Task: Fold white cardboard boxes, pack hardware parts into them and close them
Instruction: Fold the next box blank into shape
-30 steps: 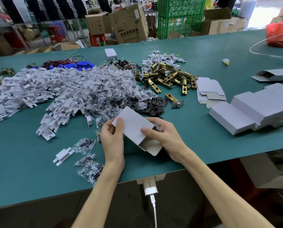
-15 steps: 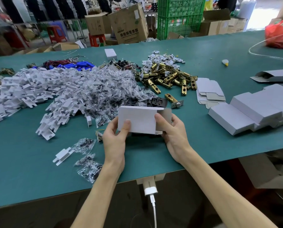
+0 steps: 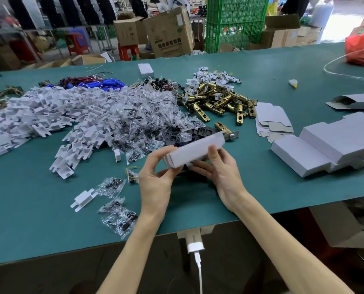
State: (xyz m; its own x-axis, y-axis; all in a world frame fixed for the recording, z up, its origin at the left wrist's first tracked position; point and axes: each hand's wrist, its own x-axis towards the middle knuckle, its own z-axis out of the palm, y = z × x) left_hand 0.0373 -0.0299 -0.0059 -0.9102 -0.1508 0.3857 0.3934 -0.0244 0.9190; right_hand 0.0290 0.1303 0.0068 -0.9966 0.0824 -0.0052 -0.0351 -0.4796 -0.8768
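- Head view: a white cardboard box (image 3: 194, 152) is held in the air over the green table (image 3: 28, 219), on the near side of the brass latch pile (image 3: 217, 100), towards the person.
- The left hand (image 3: 155, 183) grips the box's left end, fingers on top and thumb beneath. The right hand (image 3: 223, 172) pinches it nearer the middle, with a finger curled over the top face. Both hands are clamped on the box.
- The box is folded into a long sleeve and tilted, right end higher. I cannot tell whether its end flaps are tucked.
- It is probably very light, thin and hollow, so the flat faces would dent under a hard squeeze. The folded edges and corners are the stiffest places to hold, and the smooth card may slip in a loose grip.
- A single latch (image 3: 225, 129) lies just nearer than the pile. Flat blanks (image 3: 272, 122) lie just right of the pile, with finished boxes (image 3: 325, 149) further right. Bagged screws (image 3: 143, 122) are heaped to the pile's left.
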